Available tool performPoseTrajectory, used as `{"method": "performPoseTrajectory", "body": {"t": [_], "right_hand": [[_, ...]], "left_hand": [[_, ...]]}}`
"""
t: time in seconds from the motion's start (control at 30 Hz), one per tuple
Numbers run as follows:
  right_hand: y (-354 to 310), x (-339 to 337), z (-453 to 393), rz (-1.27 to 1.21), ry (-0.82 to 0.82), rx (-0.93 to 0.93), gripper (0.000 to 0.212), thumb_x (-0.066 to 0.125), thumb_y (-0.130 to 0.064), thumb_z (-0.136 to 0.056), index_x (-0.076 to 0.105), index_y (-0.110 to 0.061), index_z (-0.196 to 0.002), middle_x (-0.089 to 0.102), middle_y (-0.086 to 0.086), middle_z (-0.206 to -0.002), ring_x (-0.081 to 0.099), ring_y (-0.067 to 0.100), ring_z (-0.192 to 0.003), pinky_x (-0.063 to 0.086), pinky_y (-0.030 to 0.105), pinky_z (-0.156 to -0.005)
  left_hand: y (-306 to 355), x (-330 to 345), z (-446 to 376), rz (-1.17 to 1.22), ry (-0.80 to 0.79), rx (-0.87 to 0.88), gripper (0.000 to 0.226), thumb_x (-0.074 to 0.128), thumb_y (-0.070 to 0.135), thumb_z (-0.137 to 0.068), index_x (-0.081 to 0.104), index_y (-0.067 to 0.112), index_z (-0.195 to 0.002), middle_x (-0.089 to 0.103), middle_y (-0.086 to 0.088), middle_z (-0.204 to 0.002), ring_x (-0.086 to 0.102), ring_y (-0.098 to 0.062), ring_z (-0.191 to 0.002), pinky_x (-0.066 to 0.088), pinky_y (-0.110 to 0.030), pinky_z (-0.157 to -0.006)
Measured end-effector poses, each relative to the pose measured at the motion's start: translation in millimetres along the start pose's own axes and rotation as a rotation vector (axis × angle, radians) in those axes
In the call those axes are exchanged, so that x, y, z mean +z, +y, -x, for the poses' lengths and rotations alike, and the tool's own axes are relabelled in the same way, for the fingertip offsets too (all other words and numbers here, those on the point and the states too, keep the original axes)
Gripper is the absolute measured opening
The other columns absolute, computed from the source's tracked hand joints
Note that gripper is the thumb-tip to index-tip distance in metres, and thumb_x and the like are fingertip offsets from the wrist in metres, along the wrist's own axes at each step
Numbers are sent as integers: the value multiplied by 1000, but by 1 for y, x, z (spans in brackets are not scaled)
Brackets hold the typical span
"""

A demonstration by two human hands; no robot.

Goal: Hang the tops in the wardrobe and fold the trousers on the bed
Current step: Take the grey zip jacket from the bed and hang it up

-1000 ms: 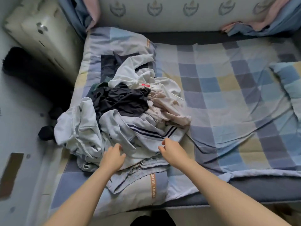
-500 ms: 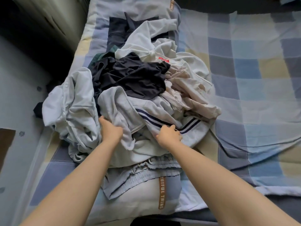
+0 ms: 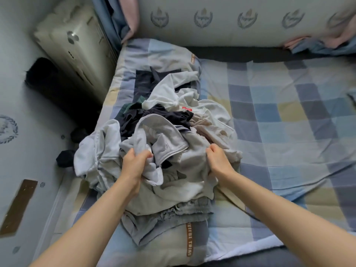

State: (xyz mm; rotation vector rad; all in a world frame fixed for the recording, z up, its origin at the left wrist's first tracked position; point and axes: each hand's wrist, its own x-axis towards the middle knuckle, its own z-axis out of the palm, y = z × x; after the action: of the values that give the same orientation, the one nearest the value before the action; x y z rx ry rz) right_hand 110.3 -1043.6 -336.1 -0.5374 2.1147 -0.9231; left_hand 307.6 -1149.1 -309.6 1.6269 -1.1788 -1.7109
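A pale wall panel (image 3: 240,24) printed with grey laurel crests runs across twelve o'clock. At ten o'clock a cream appliance (image 3: 77,47) with vent slots stands tilted beside a dark shadowed gap (image 3: 57,87). Grey floor (image 3: 28,160) fills nine o'clock, bearing a brown strip (image 3: 19,207). The light is soft and even.

1. The bed (image 3: 289,116) carries a checked sheet (image 3: 279,143) of blue, grey and yellow squares, wrinkled, to the right of the right hand (image 3: 219,160).
2. A quilt (image 3: 154,54) lies along the bed's left part, under and beyond both hands.
3. A heap of clothes (image 3: 163,143) lies on the quilt; the left hand (image 3: 134,164) and right hand grip its grey cloth.
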Motion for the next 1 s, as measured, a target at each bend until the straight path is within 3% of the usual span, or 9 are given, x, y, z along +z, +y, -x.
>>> {"method": "performPoseTrajectory", "body": {"t": [0.13, 0.27, 0.4, 0.53, 0.67, 0.73, 0.8, 0.9, 1.0], "right_hand": [[-63, -51, 40, -163, 40, -78, 35, 51, -49, -73, 42, -16, -69, 45, 4, -70, 48, 23, -71, 51, 51, -71], [-105, -98, 89, -201, 56, -146, 52, 60, -51, -57, 57, -7, -84, 60, 11, -76, 62, 33, -77, 53, 56, -74], [-132, -143, 142, -210, 164, -215, 36, 62, -38, -61, 58, -7, -79, 57, 6, -69, 59, 27, -71, 54, 59, -69], [-148, -191, 189, -205, 234, -224, 46, 64, -43, -58, 57, -5, -82, 57, 10, -71, 63, 36, -77, 56, 57, -68], [-160, -230, 231, -76, 67, -114, 29, 66, -26, -74, 62, -8, -97, 65, 21, -92, 64, 31, -81, 55, 43, -63], [-165, -246, 251, 62, -5, -42, 24, 59, -24, -85, 61, -10, -105, 62, 17, -96, 60, 26, -83, 54, 40, -68], [-173, -264, 271, 129, 118, -79, 24, 56, -24, -91, 55, -11, -111, 58, 8, -101, 55, 20, -91, 52, 41, -80], [-190, -284, 305, -33, 186, -304, 36, 60, -13, -74, 52, -16, -109, 59, 0, -97, 56, 19, -96, 47, 31, -80], [-192, -305, 338, -519, -137, -242, 56, 54, -11, -60, 48, -14, -116, 60, 8, -110, 57, 28, -102, 51, 44, -84]], "left_hand": [[74, 2, 44, 1, -76, 143, 17, 69, 9, -84, 66, 21, -97, 70, -3, -92, 65, -20, -85, 51, -32, -73], [127, 6, 98, -11, -133, 229, 16, 70, 10, -83, 70, 23, -93, 73, -7, -94, 69, -29, -94, 56, -44, -85], [187, 13, 156, -6, -225, 347, 16, 69, 14, -83, 70, 18, -99, 74, -10, -97, 69, -33, -99, 56, -46, -89], [260, 21, 224, 18, -319, 557, 16, 73, 19, -81, 70, 18, -96, 74, -9, -95, 70, -24, -94, 55, -47, -92], [314, 27, 286, -30, -459, 745, 21, 77, 28, -71, 72, 17, -88, 72, -8, -88, 68, -23, -86, 53, -50, -88], [327, 30, 311, -87, -524, 815, 23, 79, 31, -70, 71, 14, -85, 69, -8, -81, 64, -20, -79, 54, -49, -81], [334, 33, 331, -140, -571, 855, 26, 81, 31, -71, 71, 12, -84, 67, -8, -78, 61, -19, -75, 51, -41, -74], [335, 34, 351, -197, -599, 879, 20, 82, 26, -77, 73, 10, -85, 69, -7, -78, 62, -15, -74, 49, -33, -73], [323, 27, 361, -321, -699, 899, 28, 75, 31, -83, 72, 4, -85, 69, -5, -76, 60, -11, -73, 48, -29, -72]]}}
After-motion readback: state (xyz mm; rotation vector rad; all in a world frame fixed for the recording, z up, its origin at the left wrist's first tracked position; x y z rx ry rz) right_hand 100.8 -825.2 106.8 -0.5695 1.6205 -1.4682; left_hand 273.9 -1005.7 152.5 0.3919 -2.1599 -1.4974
